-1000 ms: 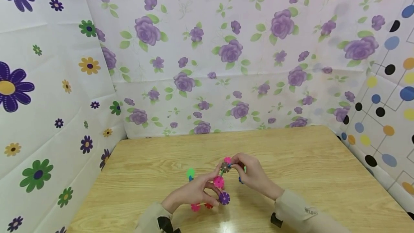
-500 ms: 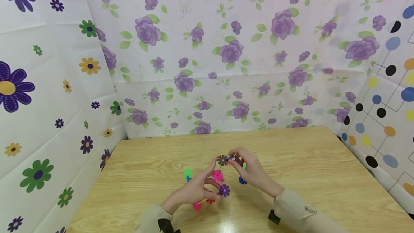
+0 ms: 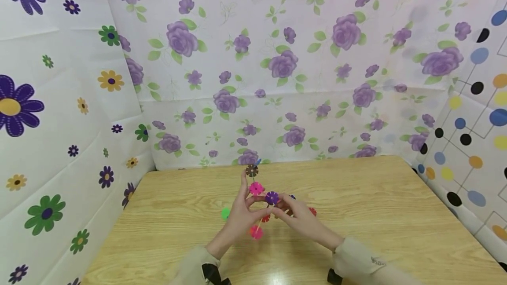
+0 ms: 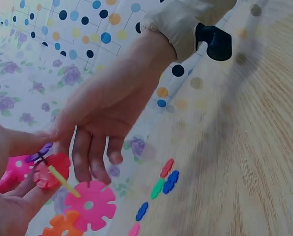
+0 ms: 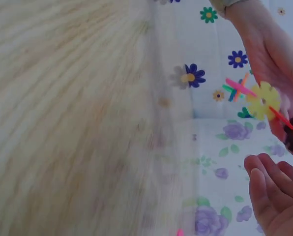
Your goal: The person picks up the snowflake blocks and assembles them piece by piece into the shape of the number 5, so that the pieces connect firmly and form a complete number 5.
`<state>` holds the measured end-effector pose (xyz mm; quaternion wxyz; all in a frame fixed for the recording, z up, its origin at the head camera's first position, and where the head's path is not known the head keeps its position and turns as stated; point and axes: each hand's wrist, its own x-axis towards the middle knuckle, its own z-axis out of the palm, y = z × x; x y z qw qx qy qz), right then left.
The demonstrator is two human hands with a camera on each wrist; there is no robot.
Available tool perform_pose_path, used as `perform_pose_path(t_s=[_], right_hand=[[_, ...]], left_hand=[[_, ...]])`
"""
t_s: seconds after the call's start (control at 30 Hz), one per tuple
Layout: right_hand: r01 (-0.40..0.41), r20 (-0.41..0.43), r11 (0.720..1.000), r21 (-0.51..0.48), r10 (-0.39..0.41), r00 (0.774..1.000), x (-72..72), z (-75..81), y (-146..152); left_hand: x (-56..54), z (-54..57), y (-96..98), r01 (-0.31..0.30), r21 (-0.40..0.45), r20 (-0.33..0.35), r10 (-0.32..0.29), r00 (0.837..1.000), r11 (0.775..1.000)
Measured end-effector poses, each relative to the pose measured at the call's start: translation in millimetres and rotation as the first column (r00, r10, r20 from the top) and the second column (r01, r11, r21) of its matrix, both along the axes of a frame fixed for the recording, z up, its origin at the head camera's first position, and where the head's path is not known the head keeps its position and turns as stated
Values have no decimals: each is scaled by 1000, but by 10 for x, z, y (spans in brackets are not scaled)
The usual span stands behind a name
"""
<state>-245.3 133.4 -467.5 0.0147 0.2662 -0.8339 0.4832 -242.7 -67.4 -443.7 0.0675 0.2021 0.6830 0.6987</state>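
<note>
My left hand point(image 3: 240, 214) holds a built-up structure of interlocking snowflake discs, raised in front of me. In the head view a brown disc point(image 3: 251, 170) with a blue piece point(image 3: 258, 162) forms its top; a pink disc point(image 3: 256, 188) and a purple disc point(image 3: 272, 198) come below. Another pink disc point(image 3: 256, 232) hangs lowest. My right hand point(image 3: 303, 221) pinches at the purple disc, its other fingers loosely bent in the left wrist view. In the right wrist view a yellow disc point(image 5: 263, 101) sticks out beside the left hand; the pinching fingertips are cut off there.
Loose snowflake discs lie on the wooden table point(image 3: 178, 232) beyond my right hand, among them a red one point(image 4: 167, 168), a green one point(image 4: 158, 188) and a blue one point(image 4: 171, 182). Flowered cloth point(image 3: 222, 56) hangs behind the table.
My left hand has raised and tilted the structure upward, moving its brown top up and left. My right hand has left the blue piece at the top and come down to the purple disc.
</note>
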Motion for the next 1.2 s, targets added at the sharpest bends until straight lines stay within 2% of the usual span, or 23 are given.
perform_pose_path(t_s=[0.13,0.23,0.33,0.43,0.5,0.57,0.73,0.8,0.9,1.1,1.2], right_hand=[[-39,50,999,3,38,998,28,-7,-90],[-62,74,998,-23,64,995,39,-14,-139],[-64,130,993,-102,77,988,38,-16,-159],[-53,190,984,-172,86,978,39,-16,-157],[-48,218,979,-199,92,972,49,0,-142],[-46,238,976,-215,98,966,58,21,-120],[-26,232,978,-209,75,970,58,63,-36],[-17,225,980,-197,62,972,48,71,-4],[-16,225,984,-180,57,973,32,77,37],[-61,247,978,-198,111,963,19,72,114],[-78,268,974,-211,135,954,26,59,145]], left_hand=[[-3,33,85,-83,84,-7,84,996,993],[-1,52,156,-141,145,-35,147,989,979],[2,65,221,-190,198,-60,205,977,962],[7,76,256,-209,249,-58,230,971,946],[11,88,258,-215,274,-31,232,972,937],[18,114,243,-223,307,24,226,974,925],[21,218,142,-284,321,150,248,957,903],[5,265,85,-302,300,172,260,950,905],[-27,335,5,-292,280,194,244,950,915],[-85,408,-130,-247,200,203,207,957,948],[-91,423,-167,-243,169,209,207,956,955]])
